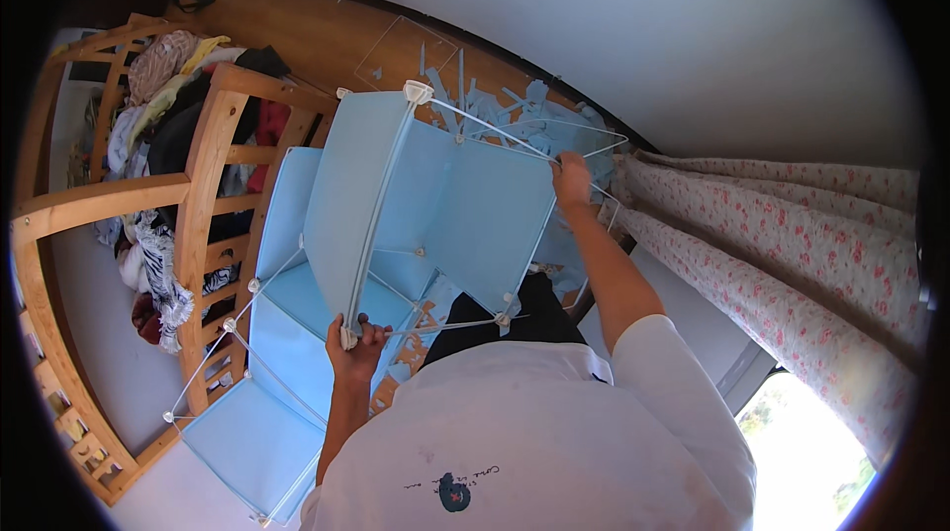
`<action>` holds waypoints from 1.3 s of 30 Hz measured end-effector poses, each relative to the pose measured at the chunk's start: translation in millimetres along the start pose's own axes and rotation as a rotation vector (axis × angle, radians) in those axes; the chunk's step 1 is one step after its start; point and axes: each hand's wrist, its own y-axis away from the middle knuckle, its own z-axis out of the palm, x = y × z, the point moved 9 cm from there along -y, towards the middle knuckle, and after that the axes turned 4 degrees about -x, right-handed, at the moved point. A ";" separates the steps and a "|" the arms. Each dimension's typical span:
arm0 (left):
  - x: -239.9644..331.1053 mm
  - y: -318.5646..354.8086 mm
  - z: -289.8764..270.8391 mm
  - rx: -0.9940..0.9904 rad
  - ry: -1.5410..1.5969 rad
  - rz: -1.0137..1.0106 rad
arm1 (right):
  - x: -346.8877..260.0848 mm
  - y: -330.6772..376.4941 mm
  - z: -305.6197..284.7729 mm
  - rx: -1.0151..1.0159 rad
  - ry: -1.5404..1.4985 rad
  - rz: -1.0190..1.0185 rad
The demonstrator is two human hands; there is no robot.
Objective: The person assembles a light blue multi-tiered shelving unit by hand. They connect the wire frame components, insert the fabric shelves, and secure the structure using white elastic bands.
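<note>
Blue panel cube [426,204] is already joined and held in the air above the wooden floor [327,46]. Left hand [354,345] clenches its lower corner, right hand [572,178] grasps the top wire edge. More joined panels [267,402] lie below, and loose pieces [515,105] are not yet attached.

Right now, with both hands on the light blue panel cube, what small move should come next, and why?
Probably lower the light blue panel cube level onto the stacked blue cubes. The left hand grips its near bottom corner, the right hand its far wire edge, and it hangs tilted.
</note>
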 end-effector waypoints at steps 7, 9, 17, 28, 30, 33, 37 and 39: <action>0.5 -2.0 -0.1 0.009 -0.010 0.002 | 19.3 1.9 -9.5 -0.025 -0.358 -0.025; 2.0 -0.6 -1.3 0.025 -0.014 0.000 | 21.8 2.4 -7.6 -0.043 -0.470 0.053; 2.2 -0.8 -1.8 0.019 -0.002 -0.007 | 26.3 1.1 12.1 -0.011 -0.638 0.037; 2.8 1.0 -4.6 0.035 -0.004 -0.005 | 48.8 5.1 44.5 -0.227 -0.929 0.488; 3.2 -0.1 -2.9 0.028 -0.009 -0.007 | 52.7 6.8 51.1 -0.210 -0.967 0.632; 3.3 1.0 -6.4 0.035 -0.013 -0.013 | 55.7 3.6 50.2 -0.171 -0.891 0.701; 1.6 2.8 -7.5 0.039 0.016 -0.010 | 76.1 -5.6 32.9 0.011 -0.849 0.637; 2.7 1.6 -3.0 0.035 0.011 -0.007 | 119.7 -4.2 27.1 0.183 -0.734 0.701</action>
